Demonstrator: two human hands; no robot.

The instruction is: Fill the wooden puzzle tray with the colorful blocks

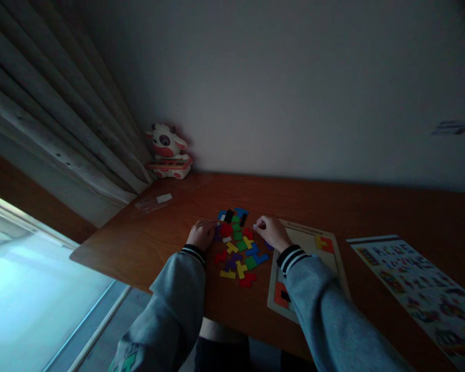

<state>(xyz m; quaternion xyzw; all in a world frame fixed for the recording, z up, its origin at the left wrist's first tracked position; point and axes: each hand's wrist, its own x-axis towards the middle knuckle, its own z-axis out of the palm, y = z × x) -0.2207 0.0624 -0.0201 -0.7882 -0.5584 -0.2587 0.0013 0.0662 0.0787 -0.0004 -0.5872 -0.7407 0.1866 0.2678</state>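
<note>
A loose pile of flat coloured puzzle pieces (238, 245) lies on the wooden table between my hands, in red, yellow, green, blue, purple, black and white. My left hand (202, 234) rests at the pile's left edge, its fingers stretched toward a purple piece (217, 232). At the pile's right side, my right hand (272, 232) is closed in a pinch on a small white piece (255, 226), mostly covered by the fingertips. Under my right forearm lies a light puzzle board (308, 232), partly hidden, with a yellow and a red piece (324, 243) at its upper right corner.
A printed sheet (411, 279) with coloured pictures lies right of the board. A toy cow (169, 152) stands at the back left by the wall, near a clear plastic wrapper (153, 203). A curtain (62, 98) hangs at left, beyond the wooden table's (139, 253) left edge.
</note>
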